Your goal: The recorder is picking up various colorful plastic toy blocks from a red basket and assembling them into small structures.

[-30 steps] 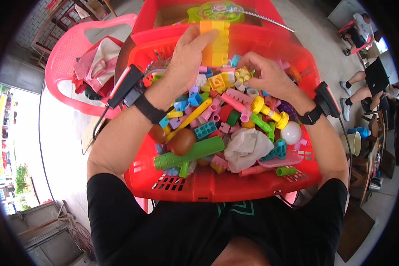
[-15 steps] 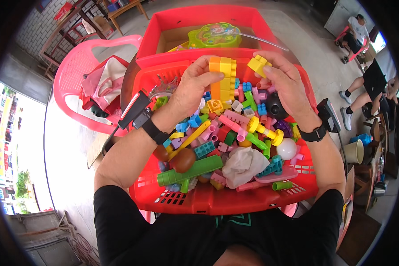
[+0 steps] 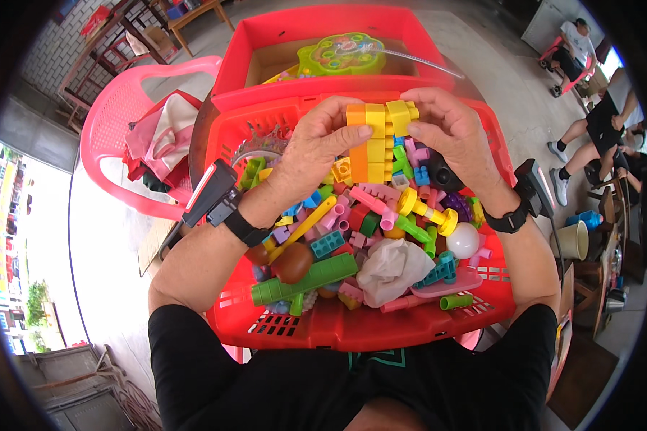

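My left hand [image 3: 332, 138] grips a stack of orange and yellow toy building blocks [image 3: 367, 154], thumb on its side, above the far part of the basket. A single yellow block [image 3: 400, 116] is pinched between the thumb and fingers of my right hand [image 3: 447, 136]. That block touches the upper right side of the stack; whether it is pressed on cannot be made out. Below both hands lies a red plastic basket [image 3: 323, 336] heaped with mixed toys. Among them are a yellow dumbbell-shaped piece [image 3: 428, 212], a white ball [image 3: 462, 241], a green tube [image 3: 305, 279] and a crumpled white cloth or paper [image 3: 393, 271].
Behind the basket stands a red box [image 3: 266, 92] holding a green toy [image 3: 341, 54]. A pink chair [image 3: 101, 136] with fabric on it is at the left. Two people sit at the right, near a cream bucket [image 3: 573, 241].
My right hand has moved left and brought the yellow block against the stack. The stack in my left hand has shifted slightly right and down.
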`<move>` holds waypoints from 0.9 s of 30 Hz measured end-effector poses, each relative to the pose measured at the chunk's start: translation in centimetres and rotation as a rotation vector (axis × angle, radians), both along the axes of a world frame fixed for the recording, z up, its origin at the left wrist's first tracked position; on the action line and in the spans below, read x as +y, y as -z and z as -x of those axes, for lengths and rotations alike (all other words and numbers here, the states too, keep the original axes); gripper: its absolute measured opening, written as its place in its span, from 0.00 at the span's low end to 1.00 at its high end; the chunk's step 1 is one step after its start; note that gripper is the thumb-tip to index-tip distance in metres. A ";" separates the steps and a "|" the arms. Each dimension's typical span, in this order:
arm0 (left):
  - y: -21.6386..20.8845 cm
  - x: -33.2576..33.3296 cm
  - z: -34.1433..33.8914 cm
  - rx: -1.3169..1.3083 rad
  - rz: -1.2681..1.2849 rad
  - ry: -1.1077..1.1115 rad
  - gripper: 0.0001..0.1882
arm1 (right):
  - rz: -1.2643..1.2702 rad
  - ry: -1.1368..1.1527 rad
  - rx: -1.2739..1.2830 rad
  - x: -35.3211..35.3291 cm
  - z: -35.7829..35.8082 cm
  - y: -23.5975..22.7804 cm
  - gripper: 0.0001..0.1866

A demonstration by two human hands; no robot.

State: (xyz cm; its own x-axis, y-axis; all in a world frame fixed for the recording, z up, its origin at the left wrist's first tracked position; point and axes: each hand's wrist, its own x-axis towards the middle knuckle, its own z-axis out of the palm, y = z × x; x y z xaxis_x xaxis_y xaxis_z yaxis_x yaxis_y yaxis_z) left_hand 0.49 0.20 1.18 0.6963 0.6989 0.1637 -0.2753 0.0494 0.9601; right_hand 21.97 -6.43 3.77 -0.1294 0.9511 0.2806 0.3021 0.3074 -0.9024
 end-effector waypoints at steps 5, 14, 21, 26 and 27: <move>0.1 -1.3 -0.5 -0.036 -0.033 -0.046 0.18 | 0.029 0.029 0.009 -0.6 1.2 -0.6 0.15; -0.1 -2.1 -0.3 0.152 -0.328 -0.029 0.16 | 0.007 -0.026 0.012 -0.7 1.2 -0.1 0.12; 0.7 -1.0 -0.4 0.204 -0.402 -0.005 0.18 | -0.005 -0.028 -0.061 -1.1 1.3 -0.9 0.12; -0.9 -0.3 -0.8 0.204 -0.448 -0.113 0.20 | -0.119 0.039 -0.123 -0.7 1.6 -1.3 0.14; -1.2 0.0 -0.7 0.121 -0.426 -0.097 0.20 | -0.122 0.052 -0.015 -0.2 1.5 -1.1 0.15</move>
